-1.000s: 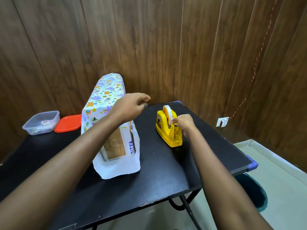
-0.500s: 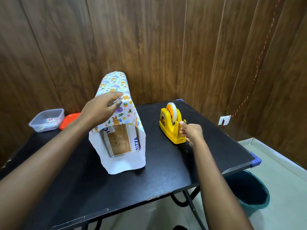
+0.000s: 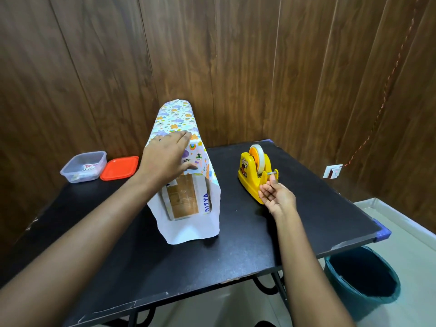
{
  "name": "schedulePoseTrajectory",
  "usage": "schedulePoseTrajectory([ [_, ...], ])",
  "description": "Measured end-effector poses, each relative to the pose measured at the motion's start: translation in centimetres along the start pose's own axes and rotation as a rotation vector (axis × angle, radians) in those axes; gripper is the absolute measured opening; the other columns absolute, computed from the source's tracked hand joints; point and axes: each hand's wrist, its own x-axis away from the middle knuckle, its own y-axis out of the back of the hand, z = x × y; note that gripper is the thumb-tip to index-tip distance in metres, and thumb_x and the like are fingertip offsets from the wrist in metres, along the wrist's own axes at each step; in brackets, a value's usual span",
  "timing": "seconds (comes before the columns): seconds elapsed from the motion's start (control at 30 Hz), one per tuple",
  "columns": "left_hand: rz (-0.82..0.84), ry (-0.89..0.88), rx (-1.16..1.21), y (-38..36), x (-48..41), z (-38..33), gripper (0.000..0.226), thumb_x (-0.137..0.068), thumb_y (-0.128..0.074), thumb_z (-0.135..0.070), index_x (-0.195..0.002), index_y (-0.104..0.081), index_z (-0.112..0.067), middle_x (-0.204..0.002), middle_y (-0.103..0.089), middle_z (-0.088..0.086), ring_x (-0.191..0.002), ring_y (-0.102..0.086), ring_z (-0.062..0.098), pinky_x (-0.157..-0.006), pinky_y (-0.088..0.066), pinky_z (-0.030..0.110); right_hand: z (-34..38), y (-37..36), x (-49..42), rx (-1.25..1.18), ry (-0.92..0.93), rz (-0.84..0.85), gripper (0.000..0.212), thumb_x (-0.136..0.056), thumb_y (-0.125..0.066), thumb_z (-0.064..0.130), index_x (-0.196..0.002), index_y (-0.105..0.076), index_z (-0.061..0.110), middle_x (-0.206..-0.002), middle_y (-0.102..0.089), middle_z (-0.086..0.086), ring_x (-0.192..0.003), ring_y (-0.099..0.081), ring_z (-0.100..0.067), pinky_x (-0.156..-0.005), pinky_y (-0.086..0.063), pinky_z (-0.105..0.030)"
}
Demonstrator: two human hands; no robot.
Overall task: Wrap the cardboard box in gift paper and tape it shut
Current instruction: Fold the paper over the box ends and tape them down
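Fingers of your right hand (image 3: 276, 199) curled at the cutter (image 3: 272, 173) of the yellow plastic tape dispenser (image 3: 250, 175); whether they pinched tape, I cannot tell. Left of the dispenser stood the brown cardboard box (image 3: 184, 201), near end uncovered, your left hand (image 3: 165, 159) pressed flat on its floral gift paper (image 3: 177, 116), likely to stop the wrap springing open. Farther left sat a clear plastic tub (image 3: 82, 167) and orange lid (image 3: 120, 167).
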Motion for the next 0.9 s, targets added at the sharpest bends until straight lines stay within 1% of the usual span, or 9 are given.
schedulePoseTrajectory([
  [0.13,-0.035,0.01,-0.022,-1.0,-0.2,-0.5,0.075,-0.076,-0.072,-0.043,-0.135,-0.044,-0.006,-0.135,-0.051,0.012,-0.121,-0.047,0.032,-0.098,-0.039,0.048,-1.4,1.4,0.5,-0.035,0.011,0.061,0.023,-0.095,-0.055,0.022,-0.077,-0.054,0.008,-0.044,-0.059,0.001,-0.051,-0.064,-0.009,-0.056,-0.053,-0.03],
  [0.2,-0.022,0.014,-0.038,-1.1,-0.3,-0.9,0.074,-0.078,-0.07,-0.044,-0.136,-0.042,-0.007,-0.137,-0.048,0.01,-0.124,-0.045,0.03,-0.1,-0.036,0.048,-0.8,1.2,1.6,0.002,0.06,0.121,0.021,-0.095,-0.053,0.02,-0.078,-0.056,0.009,-0.047,-0.06,0.002,-0.053,-0.063,-0.009,-0.058,-0.051,-0.028],
  [0.27,-0.028,0.014,-0.056,-1.3,-0.4,-1.0,0.074,-0.08,-0.067,-0.046,-0.138,-0.038,-0.009,-0.139,-0.045,0.009,-0.126,-0.041,0.029,-0.101,-0.033,0.048,0.6,0.2,3.3,0.057,0.129,0.21,0.018,-0.096,-0.051,0.014,-0.082,-0.06,0.007,-0.05,-0.059,0.002,-0.057,-0.061,-0.011,-0.054,-0.052,-0.025],
  [0.43,-0.027,0.015,-0.089,-1.5,-0.1,-1.1,0.078,-0.08,-0.065,-0.049,-0.141,-0.034,-0.011,-0.142,-0.041,0.008,-0.128,-0.039,0.028,-0.103,-0.031,0.047,3.1,-3.5,9.1,0.213,0.269,0.43,0.015,-0.095,-0.052,0.008,-0.084,-0.062,0.005,-0.054,-0.055,0.0,-0.053,-0.06,-0.009,-0.052,-0.051,-0.02],
  [0.6,-0.011,-0.02,-0.106,-1.2,0.0,-0.9,0.078,-0.082,-0.064,-0.046,-0.142,-0.032,-0.008,-0.142,-0.04,0.009,-0.128,-0.039,0.028,-0.103,-0.03,0.048,2.6,-7.4,14.1,0.386,0.299,0.603,0.015,-0.096,-0.05,0.009,-0.086,-0.062,0.006,-0.05,-0.057,0.001,-0.052,-0.06,-0.01,-0.051,-0.05,-0.019],
  [0.67,-0.025,-0.033,-0.085,-1.0,0.1,-0.8,0.073,-0.082,-0.065,-0.042,-0.139,-0.037,-0.006,-0.139,-0.044,0.011,-0.125,-0.042,0.031,-0.099,-0.032,0.049,1.3,-8.4,15.8,0.405,0.287,0.624,0.017,-0.096,-0.049,0.007,-0.083,-0.06,0.006,-0.048,-0.056,0.0,-0.047,-0.06,-0.01,-0.046,-0.048,-0.018],
  [0.77,-0.026,-0.057,-0.08,-0.8,0.0,-0.6,0.067,-0.083,-0.064,-0.038,-0.136,-0.041,-0.004,-0.136,-0.048,0.013,-0.121,-0.045,0.032,-0.093,-0.036,0.047,-2.1,-9.3,17.6,0.413,0.24,0.603,0.021,-0.097,-0.048,0.006,-0.078,-0.056,0.007,-0.046,-0.051,-0.001,-0.038,-0.056,-0.01,-0.036,-0.038,-0.016],
  [0.83,-0.017,-0.077,-0.084,-0.7,-0.2,-0.5,0.069,-0.083,-0.063,-0.043,-0.137,-0.039,-0.006,-0.136,-0.047,0.011,-0.121,-0.045,0.031,-0.092,-0.037,0.045,-4.9,-9.8,17.8,0.409,0.203,0.536,0.024,-0.098,-0.047,0.009,-0.075,-0.054,0.01,-0.047,-0.05,-0.001,-0.035,-0.053,-0.009,-0.034,-0.033,-0.016],
  [0.9,-0.008,-0.09,-0.094,-0.8,-0.3,-0.4,0.072,-0.085,-0.06,-0.046,-0.14,-0.035,-0.008,-0.138,-0.045,0.01,-0.122,-0.044,0.029,-0.092,-0.038,0.044,-7.3,-10.4,16.8,0.364,0.184,0.42,0.026,-0.099,-0.047,0.015,-0.074,-0.053,0.011,-0.05,-0.049,-0.001,-0.034,-0.051,-0.009,-0.035,-0.032,-0.017],
])
